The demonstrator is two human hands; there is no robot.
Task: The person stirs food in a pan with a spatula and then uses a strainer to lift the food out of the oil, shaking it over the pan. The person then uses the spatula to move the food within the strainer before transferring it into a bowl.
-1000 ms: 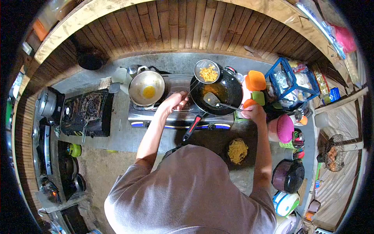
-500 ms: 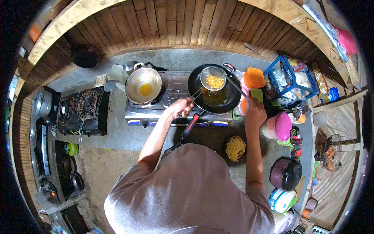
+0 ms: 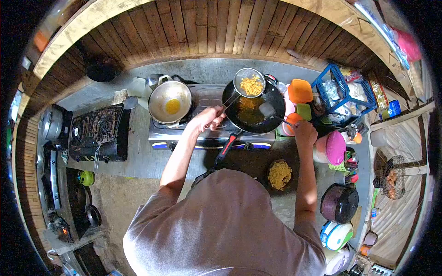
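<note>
My left hand is closed round the handle of a round strainer. Golden fried pieces lie in the strainer, which is over the far part of a black frying pan. Dark oil with some orange bits shows in the pan. My right hand grips the handle of a grey spatula, whose blade is over the oil at the pan's right side. A bowl of pale yellow shreds stands nearer to me, by my right forearm.
On the stove's left burner sits a lighter pan with yellow liquid. A black grill stove stands farther left. To the right are an orange container, a blue basket, a pink lid and a dark pot.
The strainer has moved up, away from me, toward the pan's far edge. The spatula has come away from the strainer, and my right hand has moved slightly closer to me, its blade now over the oil.
</note>
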